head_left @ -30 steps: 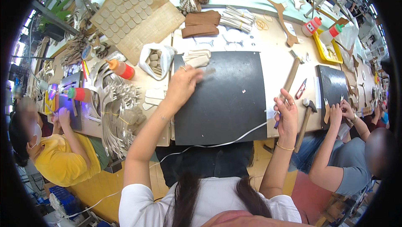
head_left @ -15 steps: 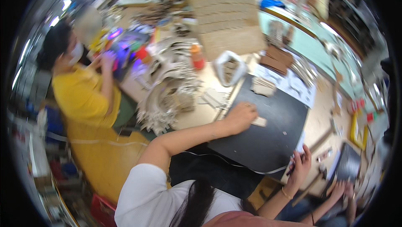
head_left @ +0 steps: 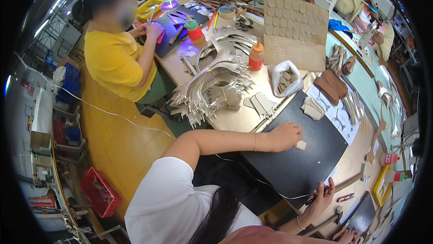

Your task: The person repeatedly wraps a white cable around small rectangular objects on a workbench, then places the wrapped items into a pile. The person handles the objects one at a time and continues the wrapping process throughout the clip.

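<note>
My left hand (head_left: 287, 136) rests on a black board (head_left: 288, 167), its fingers bent down over a small flat beige piece (head_left: 301, 145). Only one end of that piece shows past the fingers. Beside the board's near right corner is my right hand (head_left: 321, 199), closed round a slim dark tool (head_left: 311, 199) mostly hidden in the palm. Its thumb and one finger point upward. A stack of similar beige pieces (head_left: 312, 109) lies at the board's far edge. Flat pale strips (head_left: 260, 104) are spread just left of it.
A white bag (head_left: 298, 84) of beige pieces, an orange-and-red bottle (head_left: 256, 56) and bundled pale cut pieces (head_left: 212, 86) stand beyond. A person in yellow (head_left: 115, 61) works at left. A hammer (head_left: 331, 223) lies near my right hand; another person's hand (head_left: 349, 236) is at lower right.
The view has shifted and sharpened, so the table's things sit differently in it. Both my hands keep much the same pose, the left still over the beige piece.
</note>
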### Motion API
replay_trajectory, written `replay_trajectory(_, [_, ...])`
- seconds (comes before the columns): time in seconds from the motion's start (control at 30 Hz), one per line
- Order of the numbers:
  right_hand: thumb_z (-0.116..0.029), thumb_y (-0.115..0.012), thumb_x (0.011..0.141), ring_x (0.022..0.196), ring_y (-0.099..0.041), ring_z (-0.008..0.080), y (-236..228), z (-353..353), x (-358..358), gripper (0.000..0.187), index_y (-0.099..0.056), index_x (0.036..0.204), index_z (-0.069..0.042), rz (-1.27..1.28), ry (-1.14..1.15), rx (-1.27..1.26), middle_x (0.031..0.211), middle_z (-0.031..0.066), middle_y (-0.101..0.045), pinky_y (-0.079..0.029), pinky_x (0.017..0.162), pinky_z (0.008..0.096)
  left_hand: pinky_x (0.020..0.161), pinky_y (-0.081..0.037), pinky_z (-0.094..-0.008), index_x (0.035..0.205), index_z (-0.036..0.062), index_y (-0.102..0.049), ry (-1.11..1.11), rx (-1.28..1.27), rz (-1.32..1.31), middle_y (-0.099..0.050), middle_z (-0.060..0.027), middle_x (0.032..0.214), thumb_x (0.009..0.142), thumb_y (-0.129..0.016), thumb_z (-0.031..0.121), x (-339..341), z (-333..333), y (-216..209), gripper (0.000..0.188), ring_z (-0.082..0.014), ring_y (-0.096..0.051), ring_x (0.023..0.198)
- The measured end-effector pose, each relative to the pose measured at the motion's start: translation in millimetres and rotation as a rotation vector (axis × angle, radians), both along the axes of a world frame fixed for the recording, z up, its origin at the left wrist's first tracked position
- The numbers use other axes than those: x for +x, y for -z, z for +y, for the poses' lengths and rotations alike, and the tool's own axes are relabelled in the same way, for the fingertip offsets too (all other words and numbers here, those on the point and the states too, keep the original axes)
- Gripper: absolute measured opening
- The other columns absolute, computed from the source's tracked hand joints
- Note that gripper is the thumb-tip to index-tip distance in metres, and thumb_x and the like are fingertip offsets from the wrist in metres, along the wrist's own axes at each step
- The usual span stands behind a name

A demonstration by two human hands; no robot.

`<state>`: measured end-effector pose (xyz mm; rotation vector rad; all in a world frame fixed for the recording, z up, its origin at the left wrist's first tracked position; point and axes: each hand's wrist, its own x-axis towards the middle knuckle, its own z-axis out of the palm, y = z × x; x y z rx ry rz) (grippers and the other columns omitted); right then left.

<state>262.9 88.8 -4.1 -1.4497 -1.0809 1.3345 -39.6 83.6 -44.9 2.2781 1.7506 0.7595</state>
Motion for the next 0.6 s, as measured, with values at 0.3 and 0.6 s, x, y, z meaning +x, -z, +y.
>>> replay_trajectory(0.3, [-0.006, -0.076, 0.093, 0.061, -0.055, 0.0047, 6, -10, -2, 0.044, -0.059, 0.134, -0.003, 0.007, -0.031, 0.000, 0.089, 0.0027, -0.064, -0.041, 0.045, 0.0166, 0.088, -0.049, -0.0461, 0.089, 0.0047, -0.067, 0.062, -0.319, -0.158, -0.069, -0.0143, 0.094, 0.077, -0.084, 0.019, -15, 25, -17, 0.025, -0.0366, -0.066, 0.096])
replay_trajectory(0.6, [-0.007, -0.077, 0.093, 0.062, -0.056, 0.0052, 10, -7, -4, 0.045, -0.058, 0.133, -0.001, 0.001, -0.066, -0.014, 0.091, 0.0040, -0.066, -0.041, 0.046, 0.0170, 0.082, -0.052, -0.0481, 0.089, 0.0004, -0.068, 0.111, -0.299, -0.028, -0.070, -0.0194, 0.088, 0.087, -0.073, 0.013, -11, 15, -39, 0.014, -0.0388, -0.069, 0.090])
